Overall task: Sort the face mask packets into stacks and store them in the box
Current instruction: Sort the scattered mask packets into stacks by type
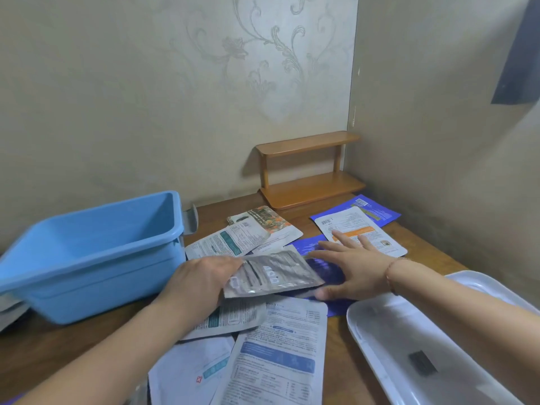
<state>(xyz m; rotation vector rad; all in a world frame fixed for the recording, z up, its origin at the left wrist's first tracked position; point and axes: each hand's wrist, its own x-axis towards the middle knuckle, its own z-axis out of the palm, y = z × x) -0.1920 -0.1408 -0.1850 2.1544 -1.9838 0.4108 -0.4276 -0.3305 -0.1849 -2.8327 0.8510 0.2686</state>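
Note:
Several face mask packets lie scattered over the wooden table point(344, 375). My left hand point(198, 285) grips a silver packet point(274, 273) by its left edge, lifted a little above the pile. My right hand point(347, 267) lies flat with fingers spread on a dark blue packet point(330, 273), fingertips reaching a white and orange packet point(362, 229). A white packet with blue print point(280, 355) lies nearest me, another white one point(190, 372) beside it. The empty blue box point(96, 252) stands at the left.
A white lid or tray point(415, 346) lies at the right front, under my right forearm. A small wooden two-tier shelf point(309, 171) stands in the back corner. More packets, one with an orange flower print point(268, 223) and a purple one point(377, 211), lie near it.

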